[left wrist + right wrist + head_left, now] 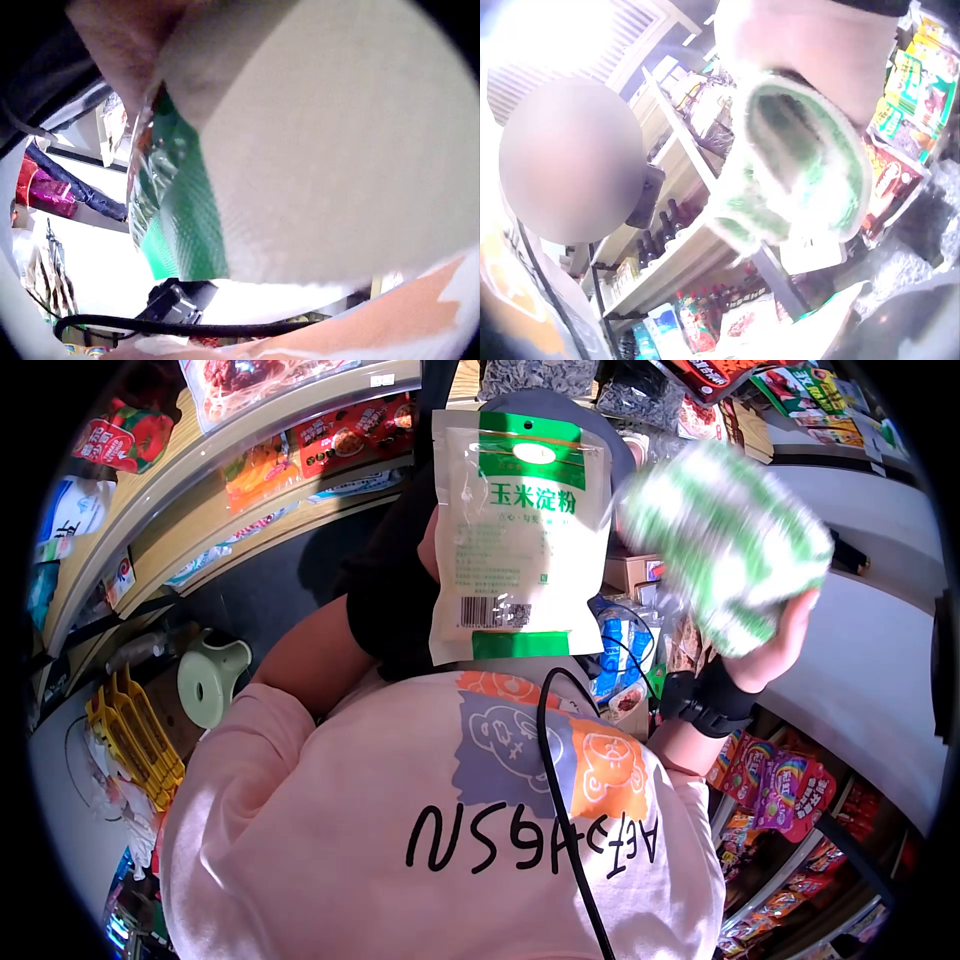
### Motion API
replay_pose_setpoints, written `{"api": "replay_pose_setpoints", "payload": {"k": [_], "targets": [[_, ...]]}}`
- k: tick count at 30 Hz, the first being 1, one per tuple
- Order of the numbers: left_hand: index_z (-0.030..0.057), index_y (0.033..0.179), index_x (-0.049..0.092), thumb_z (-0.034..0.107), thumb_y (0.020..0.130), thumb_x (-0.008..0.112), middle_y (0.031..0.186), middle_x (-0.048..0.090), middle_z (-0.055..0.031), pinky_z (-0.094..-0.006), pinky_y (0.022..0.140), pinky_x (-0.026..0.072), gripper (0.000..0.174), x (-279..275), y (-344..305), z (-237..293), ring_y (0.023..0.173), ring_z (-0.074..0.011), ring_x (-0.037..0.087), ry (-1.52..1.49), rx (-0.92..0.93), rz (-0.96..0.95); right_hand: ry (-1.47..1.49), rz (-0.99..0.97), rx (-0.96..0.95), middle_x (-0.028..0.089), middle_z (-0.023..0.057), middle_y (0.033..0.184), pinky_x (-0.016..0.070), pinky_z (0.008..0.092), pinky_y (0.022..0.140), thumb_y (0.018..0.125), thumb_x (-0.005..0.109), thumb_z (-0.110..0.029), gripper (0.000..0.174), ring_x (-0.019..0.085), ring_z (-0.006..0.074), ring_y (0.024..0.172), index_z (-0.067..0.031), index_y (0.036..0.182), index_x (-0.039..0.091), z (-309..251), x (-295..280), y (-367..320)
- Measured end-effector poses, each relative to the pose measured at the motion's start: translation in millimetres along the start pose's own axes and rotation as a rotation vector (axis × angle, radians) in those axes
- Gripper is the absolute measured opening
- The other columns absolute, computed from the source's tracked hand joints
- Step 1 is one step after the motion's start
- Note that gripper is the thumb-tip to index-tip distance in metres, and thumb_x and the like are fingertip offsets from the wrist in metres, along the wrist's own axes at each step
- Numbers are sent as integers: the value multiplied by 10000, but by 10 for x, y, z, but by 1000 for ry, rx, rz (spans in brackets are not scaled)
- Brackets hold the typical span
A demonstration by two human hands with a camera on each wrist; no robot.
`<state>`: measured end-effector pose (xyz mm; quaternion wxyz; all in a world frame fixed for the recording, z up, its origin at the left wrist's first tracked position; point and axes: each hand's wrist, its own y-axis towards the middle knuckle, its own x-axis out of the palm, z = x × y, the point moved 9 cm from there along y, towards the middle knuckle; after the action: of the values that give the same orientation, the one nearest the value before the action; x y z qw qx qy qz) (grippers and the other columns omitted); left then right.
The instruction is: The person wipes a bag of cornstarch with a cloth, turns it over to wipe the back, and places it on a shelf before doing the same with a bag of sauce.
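An upright cream and green bag of corn starch [520,550] faces the head camera at chest height. My left hand [428,548] grips it at the left edge, with most of the fingers hidden behind the bag. In the left wrist view, its pale surface and green end fill much of the picture. To the right of the bag, my right hand [785,640] holds a folded green and white checked cloth [735,545], which is blurred in the head view. The cloth hangs from the fingers in the right wrist view, and a small white tag shows at its edge.
Shelves [165,465] of packaged food curve along the left. A pale green stool [213,682] stands below, close to yellow folded racks [135,735]. Candy bags [790,790] hang at the lower right. A black cable [560,790] runs down over the shirt.
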<state>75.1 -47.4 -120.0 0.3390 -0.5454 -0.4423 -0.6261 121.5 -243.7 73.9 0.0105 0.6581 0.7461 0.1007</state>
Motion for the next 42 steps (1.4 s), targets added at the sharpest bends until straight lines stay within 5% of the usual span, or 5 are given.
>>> {"api": "replay_pose_setpoints", "payload": {"k": [9, 23, 29, 35, 42], "targets": [[98, 1405, 297, 408, 959, 377, 1415, 354, -107, -429, 1007, 371, 550, -30, -15, 38, 1240, -246, 428, -8, 8, 16, -1009, -691, -420, 289, 185, 1440, 226, 437, 1087, 862, 517, -184, 465, 252, 386, 1337, -174, 1324, 468, 567, 1281, -189], [107, 1410, 291, 408, 962, 350, 1424, 346, -99, -414, 1005, 366, 543, 77, -147, -21, 1263, -231, 401, -84, 1, -22, -631, -1144, -197, 422, 172, 1357, 301, 439, 1047, 908, 469, -335, 376, 323, 367, 1305, -105, 1182, 585, 450, 1321, -841], [104, 1414, 279, 386, 959, 352, 1427, 340, -101, -405, 1009, 358, 540, 97, -135, 181, 1263, -229, 399, 10, 31, 30, -30, -1070, 437, 565, 186, 1197, 415, 376, 948, 920, 473, -405, 531, 548, 284, 1113, 61, 1167, 536, 677, 855, -926], [100, 1418, 267, 364, 957, 354, 1430, 334, -103, -397, 1013, 350, 539, 175, -174, 333, 1264, -227, 397, 88, 28, 77, 23, 0, 249, 572, 139, 1140, 430, 347, 934, 964, 362, -384, 517, 569, 223, 1037, 21, 1279, 431, 651, 119, -147], [95, 1423, 253, 338, 953, 357, 1434, 327, -106, -386, 1018, 341, 539, 345, -111, 348, 1264, -225, 395, 221, -7, 123, -234, -250, -153, 491, 129, 1281, 314, 334, 1025, 912, 472, -141, 426, 450, 230, 1191, 23, 1301, 416, 800, 878, -88]]}}
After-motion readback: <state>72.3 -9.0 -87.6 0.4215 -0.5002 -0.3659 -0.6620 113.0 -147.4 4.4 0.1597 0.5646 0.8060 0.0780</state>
